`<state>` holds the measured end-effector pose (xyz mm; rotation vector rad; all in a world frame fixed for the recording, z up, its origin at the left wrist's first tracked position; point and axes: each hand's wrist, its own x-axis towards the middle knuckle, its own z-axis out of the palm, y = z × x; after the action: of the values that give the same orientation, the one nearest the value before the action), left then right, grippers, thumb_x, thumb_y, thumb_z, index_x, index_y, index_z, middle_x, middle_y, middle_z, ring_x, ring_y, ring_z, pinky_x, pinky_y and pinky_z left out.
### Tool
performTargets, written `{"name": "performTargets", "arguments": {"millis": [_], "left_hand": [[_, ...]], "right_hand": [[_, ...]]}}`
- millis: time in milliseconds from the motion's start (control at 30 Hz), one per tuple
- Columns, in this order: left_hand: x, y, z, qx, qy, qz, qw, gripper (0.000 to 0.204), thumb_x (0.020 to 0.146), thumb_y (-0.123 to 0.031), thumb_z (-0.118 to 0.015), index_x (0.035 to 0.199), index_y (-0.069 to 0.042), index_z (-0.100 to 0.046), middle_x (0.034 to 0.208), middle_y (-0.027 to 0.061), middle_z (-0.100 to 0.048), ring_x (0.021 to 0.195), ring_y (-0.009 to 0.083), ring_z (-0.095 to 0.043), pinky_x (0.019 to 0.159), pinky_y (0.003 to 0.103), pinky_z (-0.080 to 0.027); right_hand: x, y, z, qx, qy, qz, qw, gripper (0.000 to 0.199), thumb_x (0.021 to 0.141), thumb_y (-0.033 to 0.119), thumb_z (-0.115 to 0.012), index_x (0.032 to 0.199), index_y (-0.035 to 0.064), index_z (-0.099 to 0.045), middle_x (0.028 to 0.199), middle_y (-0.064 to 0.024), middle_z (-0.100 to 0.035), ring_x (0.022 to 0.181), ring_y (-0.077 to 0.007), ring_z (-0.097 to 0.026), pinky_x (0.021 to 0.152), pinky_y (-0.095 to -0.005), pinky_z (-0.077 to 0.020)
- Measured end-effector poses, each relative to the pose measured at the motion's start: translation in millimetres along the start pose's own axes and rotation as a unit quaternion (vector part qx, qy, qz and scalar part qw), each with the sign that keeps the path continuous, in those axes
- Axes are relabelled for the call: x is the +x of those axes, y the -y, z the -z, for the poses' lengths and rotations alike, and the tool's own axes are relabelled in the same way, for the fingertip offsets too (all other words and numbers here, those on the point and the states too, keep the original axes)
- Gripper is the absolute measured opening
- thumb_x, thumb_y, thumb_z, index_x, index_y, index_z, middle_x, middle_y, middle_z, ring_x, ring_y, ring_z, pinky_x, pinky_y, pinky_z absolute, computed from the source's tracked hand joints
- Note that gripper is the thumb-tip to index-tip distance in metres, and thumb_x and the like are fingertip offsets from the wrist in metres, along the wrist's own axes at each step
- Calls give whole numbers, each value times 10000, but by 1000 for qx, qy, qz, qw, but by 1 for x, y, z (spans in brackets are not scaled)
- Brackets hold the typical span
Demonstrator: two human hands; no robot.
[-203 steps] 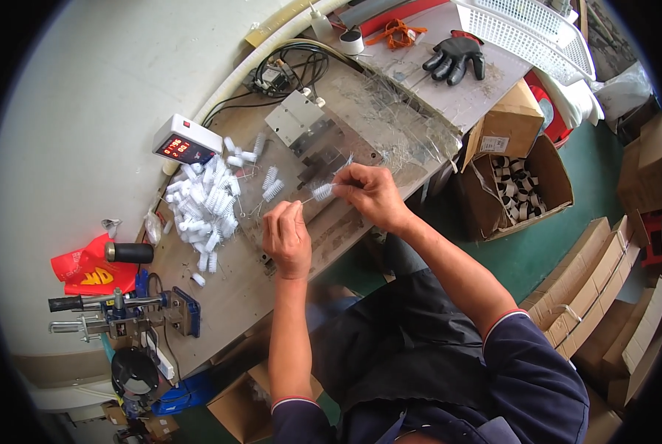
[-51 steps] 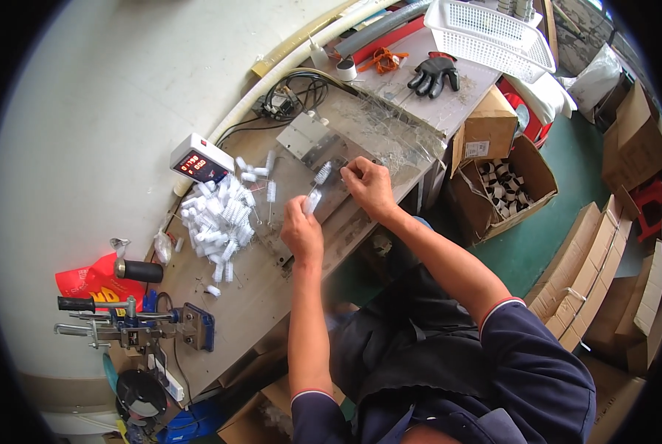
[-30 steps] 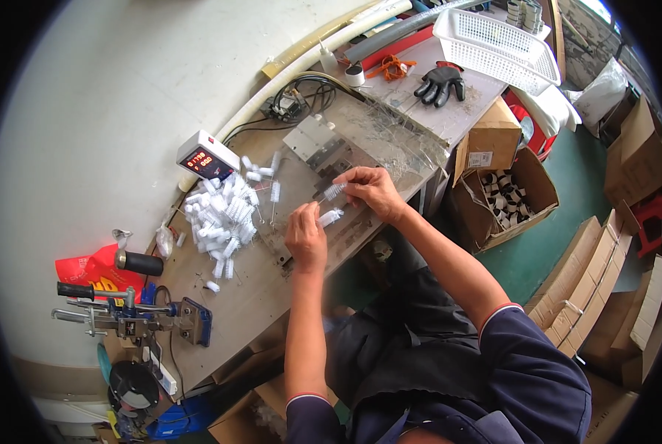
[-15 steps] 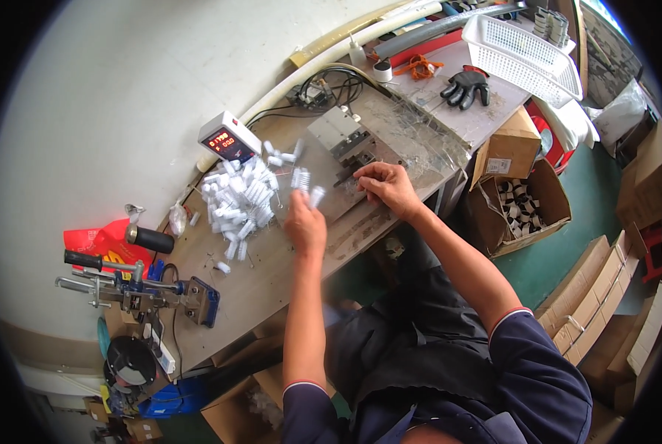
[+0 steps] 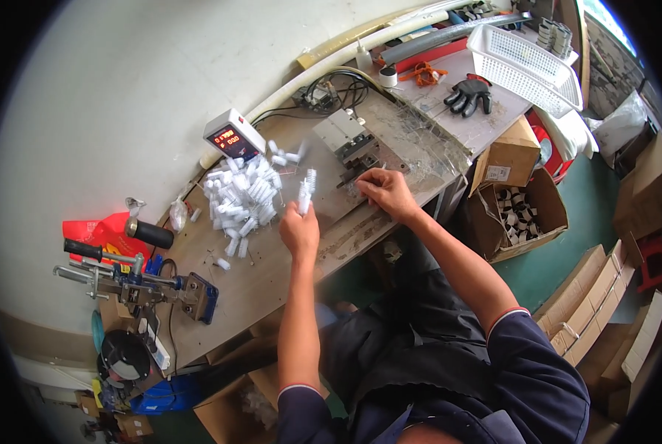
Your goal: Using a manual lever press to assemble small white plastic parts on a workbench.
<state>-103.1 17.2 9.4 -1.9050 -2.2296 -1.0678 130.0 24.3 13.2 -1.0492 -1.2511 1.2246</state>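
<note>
My left hand (image 5: 299,231) is closed around a couple of small white cylindrical brushes (image 5: 306,194), their bristly heads standing up out of the fist. Beyond and left of it lies a heap of the same white brushes (image 5: 242,194), some showing thin wire stems. My right hand (image 5: 387,194) has its thumb and fingertips pinched together just in front of a small grey metal machine (image 5: 346,139). Whatever is in that pinch is too small to make out.
A counter box with red digits (image 5: 233,138) stands behind the heap. A lever press (image 5: 161,290) is at the table's left end. To the right are a black glove (image 5: 468,96), a white basket (image 5: 525,70) and an open carton (image 5: 517,220) of small parts.
My left hand has shifted slightly left and down, and the brushes in it have turned more upright and closer together. My right hand stays pinched by the machine.
</note>
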Motion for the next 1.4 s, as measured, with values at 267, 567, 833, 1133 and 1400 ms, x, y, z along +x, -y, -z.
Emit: {"name": "performTargets", "arguments": {"millis": [267,567,833,1133,1400], "left_hand": [[-55,-74,7,-506,206,231,805,153,992,-206,-701,893,-93,-671,676,-106,-486,554,9,-385,503,221,-289],[-56,-88,12,-552,262,288,737,199,1019,-264,-675,872,-132,-654,593,-146,-370,440,-12,-269,404,229,-161],[-19,-50,0,-388,81,135,908,260,1055,-231,-589,1072,-23,-745,771,-28,-581,662,79,-490,593,269,-378],[-8,-19,-21,-232,-39,-64,970,157,1005,-67,-584,1131,-47,-674,1010,162,-744,915,356,-727,786,423,-545],[-6,-17,-18,-287,-69,-64,953,154,995,-57,-595,1130,-58,-667,982,175,-741,894,371,-730,765,431,-550]], "right_hand": [[-20,3,-4,-20,46,38,998,248,950,243,-737,981,-2,-760,790,19,-676,692,-44,-558,630,-236,-455],[-18,18,-4,34,41,-117,992,207,898,220,-777,901,14,-764,763,10,-678,655,-67,-579,585,-238,-442],[-2,15,11,-192,-52,-109,974,206,791,201,-704,761,1,-741,602,-102,-662,602,-203,-678,601,-349,-536],[9,15,-5,-363,-128,-56,921,220,773,225,-660,795,21,-740,803,-231,-712,836,-420,-704,788,-492,-551],[6,4,-17,-400,-170,-6,900,219,809,244,-660,818,33,-721,815,-233,-715,824,-429,-700,789,-504,-547]]}}
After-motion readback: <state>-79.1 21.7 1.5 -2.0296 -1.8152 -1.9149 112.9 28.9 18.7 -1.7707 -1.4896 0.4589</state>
